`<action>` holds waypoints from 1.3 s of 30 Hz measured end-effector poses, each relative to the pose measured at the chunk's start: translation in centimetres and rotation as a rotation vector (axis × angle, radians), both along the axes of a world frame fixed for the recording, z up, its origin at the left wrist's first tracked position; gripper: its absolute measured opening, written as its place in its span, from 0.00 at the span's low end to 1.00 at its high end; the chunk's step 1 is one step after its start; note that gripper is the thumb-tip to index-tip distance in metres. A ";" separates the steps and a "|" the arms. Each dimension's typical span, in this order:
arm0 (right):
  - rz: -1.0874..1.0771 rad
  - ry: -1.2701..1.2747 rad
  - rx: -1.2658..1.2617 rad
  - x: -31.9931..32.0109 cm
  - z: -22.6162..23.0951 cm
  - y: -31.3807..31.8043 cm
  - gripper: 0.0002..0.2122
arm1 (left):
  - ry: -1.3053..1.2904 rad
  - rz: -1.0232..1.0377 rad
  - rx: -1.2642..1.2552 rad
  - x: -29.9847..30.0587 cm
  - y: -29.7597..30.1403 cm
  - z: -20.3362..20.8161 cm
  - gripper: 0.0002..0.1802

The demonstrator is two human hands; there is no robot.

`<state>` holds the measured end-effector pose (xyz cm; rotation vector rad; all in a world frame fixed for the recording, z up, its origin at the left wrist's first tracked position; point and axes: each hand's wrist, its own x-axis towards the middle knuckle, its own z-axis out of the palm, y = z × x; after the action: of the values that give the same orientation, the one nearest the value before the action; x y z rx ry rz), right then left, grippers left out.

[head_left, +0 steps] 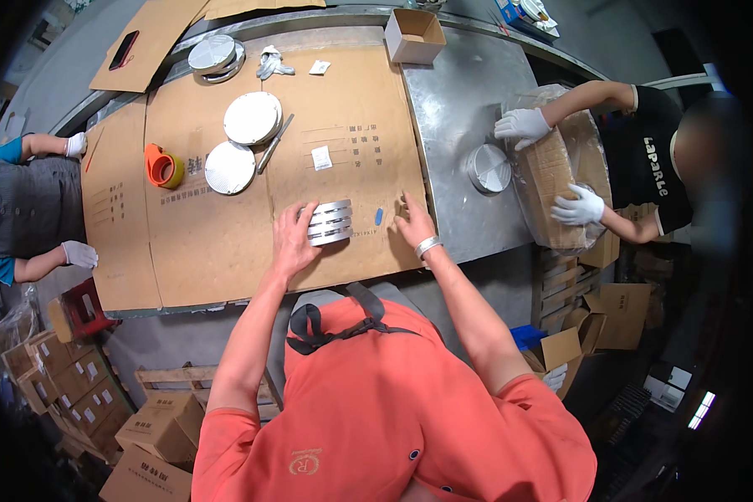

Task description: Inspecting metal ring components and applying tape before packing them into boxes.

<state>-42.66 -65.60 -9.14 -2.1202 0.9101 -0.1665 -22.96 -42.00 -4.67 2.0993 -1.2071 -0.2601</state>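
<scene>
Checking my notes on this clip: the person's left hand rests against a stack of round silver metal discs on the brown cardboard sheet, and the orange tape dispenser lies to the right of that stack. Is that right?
Not quite. In the head view the left hand does rest against the stack of round silver metal discs on the brown cardboard sheet, but the orange tape dispenser lies to the left of the stack, not the right.

We see the left hand (294, 238) cupped against a stack of silver discs (330, 222) on the cardboard sheet (226, 243), right hand (414, 224) flat on the sheet at the stack's 3 o'clock, small blue piece (379, 217) between them. White round discs (241, 142) and an orange tape dispenser (164, 166) lie toward 10–11 o'clock. At 3 o'clock a co-worker's white-gloved hands (521, 125) rest on a plastic-wrapped carton (552, 180).
</scene>
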 end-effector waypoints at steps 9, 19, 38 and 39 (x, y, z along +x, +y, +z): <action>0.048 0.402 -0.274 4.1 -1.4 2.1 0.16 | -0.017 0.005 0.086 0.1 -0.1 0.1 0.46; 0.462 -0.247 -0.285 5.3 6.0 8.8 0.21 | 0.078 0.080 -0.001 -0.3 0.3 -0.6 0.47; -0.020 0.374 -0.277 3.9 -3.3 3.8 0.13 | 0.136 0.084 -0.017 0.7 1.3 -1.2 0.48; -0.022 0.373 -0.275 4.1 -3.9 3.7 0.13 | 0.142 0.079 -0.005 0.7 1.2 -1.2 0.49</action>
<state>-38.59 -61.91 -13.06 -2.4460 1.1822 0.1047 -22.28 -40.84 -5.83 2.0812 -1.0384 -0.3631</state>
